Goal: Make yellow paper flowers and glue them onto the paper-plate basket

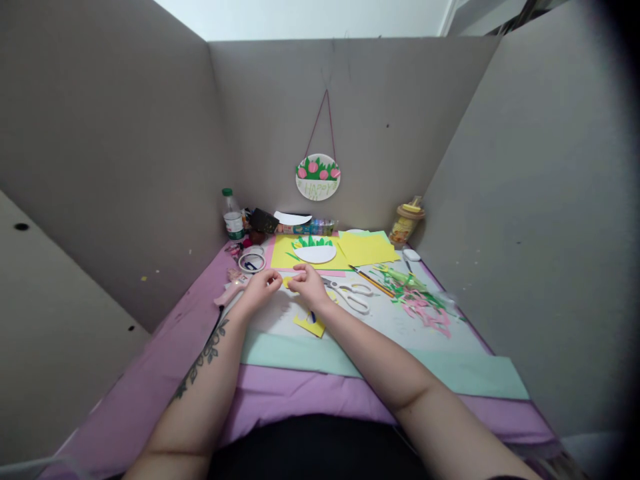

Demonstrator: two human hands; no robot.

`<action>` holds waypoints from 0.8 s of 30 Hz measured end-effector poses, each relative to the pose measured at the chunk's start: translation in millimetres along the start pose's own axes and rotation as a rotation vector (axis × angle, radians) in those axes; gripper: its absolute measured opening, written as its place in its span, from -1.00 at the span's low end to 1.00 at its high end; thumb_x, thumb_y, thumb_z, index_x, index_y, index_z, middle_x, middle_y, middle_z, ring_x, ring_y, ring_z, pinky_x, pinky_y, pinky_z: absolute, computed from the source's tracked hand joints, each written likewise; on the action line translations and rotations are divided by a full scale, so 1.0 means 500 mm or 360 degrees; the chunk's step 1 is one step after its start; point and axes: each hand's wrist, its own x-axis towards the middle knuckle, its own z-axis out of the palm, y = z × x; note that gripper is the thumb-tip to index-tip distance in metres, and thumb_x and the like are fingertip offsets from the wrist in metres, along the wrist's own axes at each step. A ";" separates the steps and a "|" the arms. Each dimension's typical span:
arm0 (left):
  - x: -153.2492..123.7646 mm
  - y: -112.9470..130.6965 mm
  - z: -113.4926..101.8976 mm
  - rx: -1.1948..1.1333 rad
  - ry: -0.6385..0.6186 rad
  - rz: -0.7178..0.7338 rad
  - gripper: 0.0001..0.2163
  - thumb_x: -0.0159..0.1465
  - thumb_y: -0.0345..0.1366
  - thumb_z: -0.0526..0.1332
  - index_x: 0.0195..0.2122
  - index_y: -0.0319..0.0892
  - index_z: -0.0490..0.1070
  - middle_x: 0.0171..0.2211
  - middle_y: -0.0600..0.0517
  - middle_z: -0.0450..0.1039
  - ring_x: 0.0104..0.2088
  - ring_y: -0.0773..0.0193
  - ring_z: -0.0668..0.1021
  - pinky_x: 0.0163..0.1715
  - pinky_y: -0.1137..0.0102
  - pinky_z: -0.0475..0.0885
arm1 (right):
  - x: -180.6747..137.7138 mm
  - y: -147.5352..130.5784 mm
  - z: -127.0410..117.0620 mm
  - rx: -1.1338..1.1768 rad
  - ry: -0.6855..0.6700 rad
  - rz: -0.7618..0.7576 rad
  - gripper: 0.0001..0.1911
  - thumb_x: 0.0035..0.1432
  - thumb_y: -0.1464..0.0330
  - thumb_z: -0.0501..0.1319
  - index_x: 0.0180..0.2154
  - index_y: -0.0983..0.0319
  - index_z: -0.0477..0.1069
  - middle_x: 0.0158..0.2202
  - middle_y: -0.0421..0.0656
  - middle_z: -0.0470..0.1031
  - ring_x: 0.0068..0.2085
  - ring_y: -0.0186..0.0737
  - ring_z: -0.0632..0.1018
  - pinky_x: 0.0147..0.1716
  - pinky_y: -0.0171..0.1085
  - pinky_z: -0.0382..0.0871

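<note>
My right hand (pixel 309 285) pinches a small yellow paper cutout (pixel 287 283) between thumb and fingers. Just left of it, with a narrow gap between, my left hand (pixel 264 287) has its fingertips drawn together; whatever they may hold is too small to make out. White-handled scissors (pixel 353 291) lie beside my right hand, blades partly hidden by it. Under my right wrist is a yellow paper scrap (pixel 310 325) with a cut-out hole. A pink glue gun (pixel 231 293) rests by my left wrist. Beyond the hands lies a white paper-plate piece (pixel 316 254) with green paper leaves.
Yellow sheets (pixel 370 248) are at the back. Pencils (pixel 375 282) and green and pink paper scraps (pixel 425 303) lie to the right. A tape roll (pixel 251 261) and bottle (pixel 233 217) stand left, a yellow-lidded cup (pixel 406 223) back right. A finished-looking plate decoration (pixel 318 178) hangs on the grey panel.
</note>
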 end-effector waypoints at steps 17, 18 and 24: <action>-0.006 0.011 0.004 -0.0065 -0.0021 -0.0139 -0.85 0.09 -0.27 0.08 -0.47 -0.22 0.38 -0.47 0.05 0.41 -0.42 0.27 0.43 -0.43 0.44 0.26 | 0.001 0.010 0.006 -0.0223 -0.0070 -0.0157 -0.55 -0.18 0.44 0.20 -0.15 0.21 0.20 -0.55 -0.36 0.32 -0.49 -0.34 0.40 -0.44 -0.34 0.26; -0.005 0.010 0.004 -0.0073 -0.0009 -0.0141 -0.86 0.09 -0.28 0.08 -0.48 -0.22 0.38 -0.49 0.06 0.40 -0.43 0.28 0.42 -0.44 0.44 0.25 | 0.001 0.011 0.008 -0.0206 -0.0081 -0.0144 -0.53 -0.19 0.45 0.19 -0.14 0.21 0.20 -0.53 -0.35 0.33 -0.49 -0.34 0.40 -0.43 -0.33 0.27; -0.005 0.004 -0.008 -0.0172 0.0092 -0.0206 -0.84 0.10 -0.26 0.08 -0.52 -0.21 0.34 -0.57 0.11 0.30 -0.51 0.34 0.35 -0.51 0.47 0.16 | 0.005 0.018 0.010 -0.0028 -0.0114 -0.0097 -0.50 -0.22 0.49 0.19 -0.14 0.20 0.17 -0.42 -0.29 0.35 -0.43 -0.35 0.42 -0.36 -0.30 0.31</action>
